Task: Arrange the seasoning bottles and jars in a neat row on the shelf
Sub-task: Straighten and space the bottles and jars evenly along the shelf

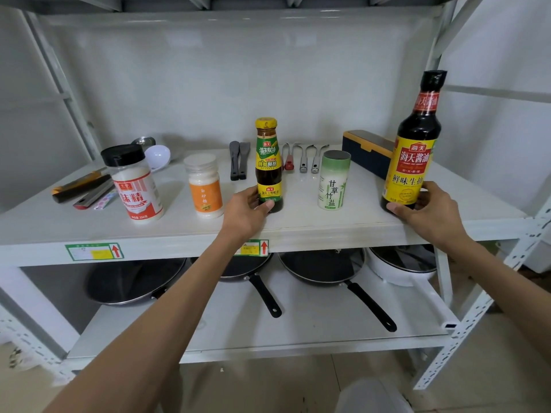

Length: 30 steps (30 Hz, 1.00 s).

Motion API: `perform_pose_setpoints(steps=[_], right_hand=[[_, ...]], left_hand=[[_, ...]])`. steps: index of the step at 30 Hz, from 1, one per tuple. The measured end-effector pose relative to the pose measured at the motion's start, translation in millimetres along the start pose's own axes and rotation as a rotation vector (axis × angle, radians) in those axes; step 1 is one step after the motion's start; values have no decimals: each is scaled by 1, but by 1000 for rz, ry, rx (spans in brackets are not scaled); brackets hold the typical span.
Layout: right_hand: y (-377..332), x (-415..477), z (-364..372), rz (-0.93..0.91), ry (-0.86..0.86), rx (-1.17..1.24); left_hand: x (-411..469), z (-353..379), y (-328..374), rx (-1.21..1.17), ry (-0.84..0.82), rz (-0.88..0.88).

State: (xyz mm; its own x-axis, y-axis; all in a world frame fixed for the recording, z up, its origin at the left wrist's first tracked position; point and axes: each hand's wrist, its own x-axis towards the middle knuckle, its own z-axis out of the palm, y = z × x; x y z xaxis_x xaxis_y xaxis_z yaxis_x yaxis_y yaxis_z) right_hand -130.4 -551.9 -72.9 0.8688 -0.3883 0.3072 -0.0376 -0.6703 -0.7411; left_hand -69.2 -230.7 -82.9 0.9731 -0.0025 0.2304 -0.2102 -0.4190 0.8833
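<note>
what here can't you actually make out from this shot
Head view only:
- Base of the oyster sauce bottle: covered by the left hand.
- Lower label of the soy sauce bottle: partly behind the right hand.
- Fine print on the salt tube: too small.
- Pans below: rear halves hidden by the shelf.

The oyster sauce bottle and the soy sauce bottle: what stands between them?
Only the green salt canister, between the oyster sauce bottle and soy sauce bottle, in the head view.

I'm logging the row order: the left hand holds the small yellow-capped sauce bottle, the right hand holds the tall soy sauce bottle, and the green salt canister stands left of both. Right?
Not quite. In the head view the green salt canister stands between the small yellow-capped sauce bottle in the left hand and the tall soy sauce bottle in the right hand.
</note>
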Motion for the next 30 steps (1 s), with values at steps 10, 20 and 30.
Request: perform_pose_setpoints(steps=[10,20,30], right_hand=[[-4,0,9,12,38,84],[-2,-3,14,5,34,-15],[-1,-4,14,3,30,-1]], left_hand=[[-5,-1,7,44,-63,-21],[-51,-63,-13,99,613,-53],[-20,-81,-35,361,349,-190]])
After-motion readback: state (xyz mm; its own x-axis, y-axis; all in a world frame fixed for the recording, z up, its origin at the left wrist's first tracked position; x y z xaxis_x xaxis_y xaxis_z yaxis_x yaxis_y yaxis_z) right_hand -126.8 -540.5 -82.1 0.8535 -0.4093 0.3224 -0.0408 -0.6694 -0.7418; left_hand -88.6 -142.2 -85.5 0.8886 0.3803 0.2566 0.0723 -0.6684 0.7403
